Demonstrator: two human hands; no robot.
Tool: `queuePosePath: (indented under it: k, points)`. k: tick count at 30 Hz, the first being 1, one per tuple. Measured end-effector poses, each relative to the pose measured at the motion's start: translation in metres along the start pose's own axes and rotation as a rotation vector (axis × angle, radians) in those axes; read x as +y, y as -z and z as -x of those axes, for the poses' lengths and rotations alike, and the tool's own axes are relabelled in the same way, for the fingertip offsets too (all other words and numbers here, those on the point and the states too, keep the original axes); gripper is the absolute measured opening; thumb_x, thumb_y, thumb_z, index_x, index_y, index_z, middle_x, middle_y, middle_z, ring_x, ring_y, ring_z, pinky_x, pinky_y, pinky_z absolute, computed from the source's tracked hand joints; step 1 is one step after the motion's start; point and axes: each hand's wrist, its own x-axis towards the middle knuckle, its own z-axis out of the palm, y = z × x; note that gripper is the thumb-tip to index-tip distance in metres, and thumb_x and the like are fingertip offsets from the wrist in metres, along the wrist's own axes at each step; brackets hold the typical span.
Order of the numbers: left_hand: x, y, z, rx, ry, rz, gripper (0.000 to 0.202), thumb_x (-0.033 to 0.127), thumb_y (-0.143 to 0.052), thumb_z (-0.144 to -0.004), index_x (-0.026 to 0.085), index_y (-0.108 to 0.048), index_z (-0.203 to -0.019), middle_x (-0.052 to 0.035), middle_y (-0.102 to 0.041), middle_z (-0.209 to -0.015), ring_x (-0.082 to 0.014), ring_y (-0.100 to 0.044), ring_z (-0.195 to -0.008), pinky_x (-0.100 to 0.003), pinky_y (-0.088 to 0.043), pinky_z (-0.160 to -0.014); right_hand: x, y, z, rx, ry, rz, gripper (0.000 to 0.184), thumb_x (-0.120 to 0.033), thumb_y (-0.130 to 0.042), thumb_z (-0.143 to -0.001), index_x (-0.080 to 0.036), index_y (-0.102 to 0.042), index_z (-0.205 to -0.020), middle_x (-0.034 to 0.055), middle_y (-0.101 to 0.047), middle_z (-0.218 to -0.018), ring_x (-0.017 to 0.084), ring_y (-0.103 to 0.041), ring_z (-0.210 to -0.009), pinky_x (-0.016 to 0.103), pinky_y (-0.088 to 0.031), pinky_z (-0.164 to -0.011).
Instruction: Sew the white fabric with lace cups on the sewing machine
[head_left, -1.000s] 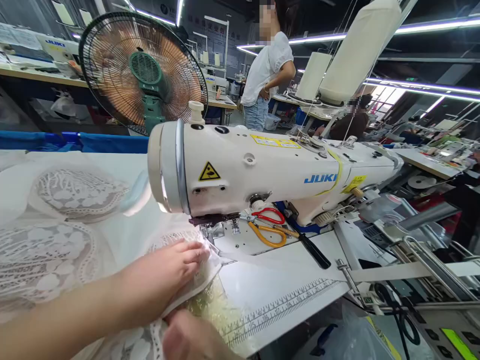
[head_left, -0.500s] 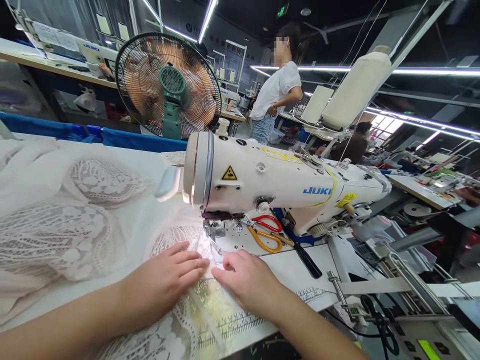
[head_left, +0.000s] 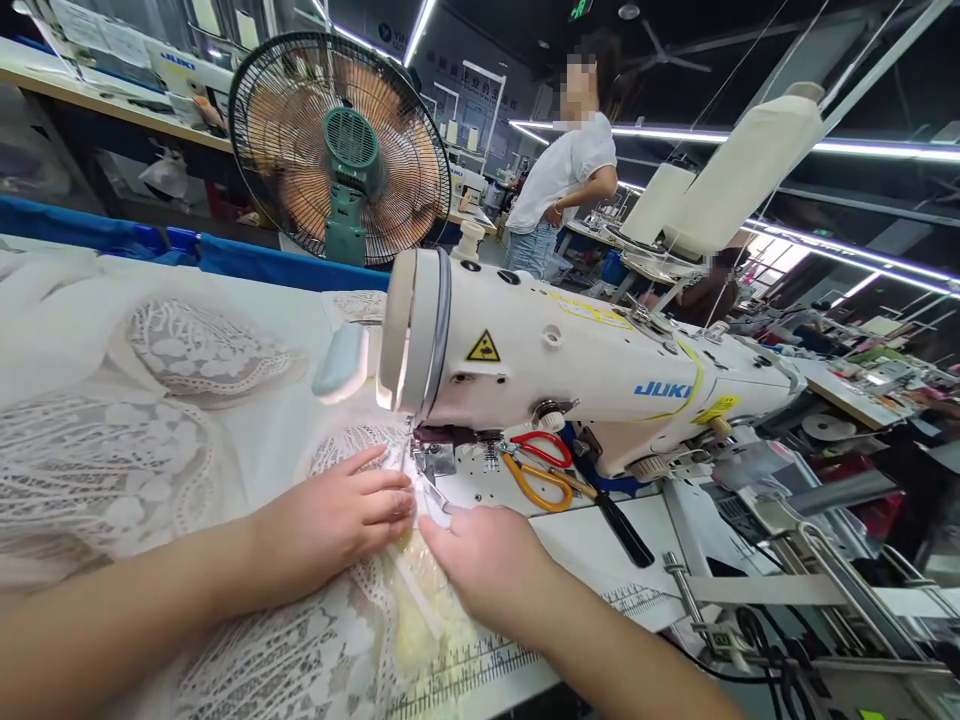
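Openwork lace cloth (head_left: pixel 292 640), smooth glossy machine casing (head_left: pixel 517 350), smooth tabletop (head_left: pixel 592 540)

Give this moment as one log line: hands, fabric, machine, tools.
left hand: laid on lace fabric; right hand: alongside, grip unclear; sewing machine: just beyond hands; red-handled tool, yellow-handled tool: on machine bed

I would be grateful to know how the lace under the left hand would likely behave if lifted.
The lace would probably be floppy, since it spreads limply across the table and past the left hand. It looks light for its size, being thin and full of openings. Those openings might also snag on something pointed.
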Motion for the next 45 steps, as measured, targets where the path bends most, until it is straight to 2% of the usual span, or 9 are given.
queuePosePath:
  k: [5, 21, 26, 31, 34, 36, 39, 42, 45]
  points:
    - [-0.016, -0.003, 0.003, -0.041, -0.021, -0.032, 0.042, 0.02, -0.034, -0.105, 0.029, -0.075, -0.111, 0.0023, -0.078, -0.112, -0.0175, -0.064, -0.114, -0.033, -0.004, -0.127, -0.009, 0.022, -0.008, -0.193, -0.067, -0.043, 0.076, -0.009, -0.06, -0.083, -0.006, -0.036, -0.154, 0.0169, -0.075, -0.09, 0.027, -0.072, -0.075, 0.032, -0.05, -0.053]
    - [-0.058, -0.004, 0.001, -0.082, -0.076, -0.186, 0.044, 0.019, -0.032, -0.104, 0.026, -0.075, -0.112, -0.0031, -0.08, -0.107, -0.0232, -0.064, -0.113, -0.044, -0.026, -0.121, -0.014, 0.016, -0.029, -0.227, -0.165, -0.025, 0.094, -0.014, -0.064, -0.078, -0.005, -0.018, -0.16, 0.0098, -0.069, -0.063, 0.023, -0.063, -0.052, 0.035, -0.051, -0.053]
    - [-0.065, -0.004, -0.001, -0.187, -0.042, -0.269, 0.043, 0.011, -0.036, -0.099, 0.025, -0.074, -0.114, -0.003, -0.078, -0.115, -0.0209, -0.067, -0.101, -0.035, -0.048, -0.093, -0.015, 0.017, -0.029, -0.252, -0.166, -0.009, 0.093, -0.015, -0.063, -0.081, -0.007, -0.016, -0.16, 0.0121, -0.072, -0.07, 0.023, -0.065, -0.055, 0.034, -0.051, -0.053]
    - [-0.07, 0.006, -0.002, -0.276, 0.058, -0.284, 0.039, 0.012, -0.042, -0.097, 0.026, -0.073, -0.116, -0.0045, -0.078, -0.109, -0.0207, -0.067, -0.095, -0.03, -0.045, -0.066, -0.014, 0.02, -0.024, -0.259, -0.176, -0.026, 0.091, -0.014, -0.062, -0.084, -0.008, -0.014, -0.161, 0.0149, -0.075, -0.081, 0.026, -0.07, -0.063, 0.035, -0.052, -0.056]
    - [-0.058, 0.019, -0.007, -0.241, 0.083, -0.246, 0.035, 0.016, -0.043, -0.096, 0.023, -0.077, -0.105, -0.0077, -0.076, -0.108, -0.0231, -0.065, -0.098, -0.034, -0.049, -0.075, -0.013, 0.021, -0.015, -0.153, -0.2, -0.151, 0.057, -0.022, -0.05, -0.096, -0.013, -0.041, -0.152, 0.0135, -0.075, -0.09, 0.027, -0.072, -0.075, 0.036, -0.054, -0.063]
    - [-0.041, 0.026, -0.011, -0.164, 0.1, -0.204, 0.037, 0.014, -0.041, -0.093, 0.021, -0.076, -0.091, -0.0094, -0.075, -0.108, -0.0257, -0.064, -0.103, -0.04, -0.049, -0.088, -0.015, 0.017, -0.01, -0.045, -0.213, -0.272, 0.037, -0.039, -0.047, -0.1, -0.016, -0.064, -0.124, 0.0119, -0.074, -0.097, 0.028, -0.072, -0.087, 0.037, -0.055, -0.069]
    - [-0.012, 0.028, -0.018, -0.119, 0.084, -0.021, 0.034, 0.011, -0.039, -0.09, 0.021, -0.071, -0.086, -0.0097, -0.075, -0.107, -0.0254, -0.062, -0.106, -0.043, -0.048, -0.099, -0.023, 0.006, -0.007, 0.05, -0.21, -0.347, 0.026, -0.042, -0.059, -0.094, -0.018, -0.068, -0.1, 0.0105, -0.072, -0.102, 0.029, -0.069, -0.097, 0.035, -0.054, -0.074]
    - [0.003, 0.023, -0.026, -0.222, 0.142, 0.217, 0.021, 0.019, -0.048, -0.086, 0.021, -0.068, -0.082, -0.0084, -0.072, -0.089, -0.0243, -0.064, -0.084, -0.039, -0.052, -0.082, -0.029, -0.004, -0.007, 0.138, -0.197, -0.341, 0.016, -0.022, -0.056, -0.091, -0.018, -0.069, -0.099, 0.0111, -0.071, -0.1, 0.028, -0.069, -0.094, 0.035, -0.054, -0.074]
    - [0.0, 0.025, -0.033, -0.299, 0.339, 0.383, 0.02, 0.027, -0.048, -0.082, 0.021, -0.056, -0.065, -0.0044, -0.062, -0.07, -0.0203, -0.057, -0.065, -0.033, -0.045, -0.061, -0.03, -0.012, -0.003, 0.381, -0.286, -0.399, 0.023, -0.022, -0.054, -0.091, -0.014, -0.069, -0.107, 0.0155, -0.07, -0.103, 0.029, -0.068, -0.096, 0.039, -0.056, -0.08]
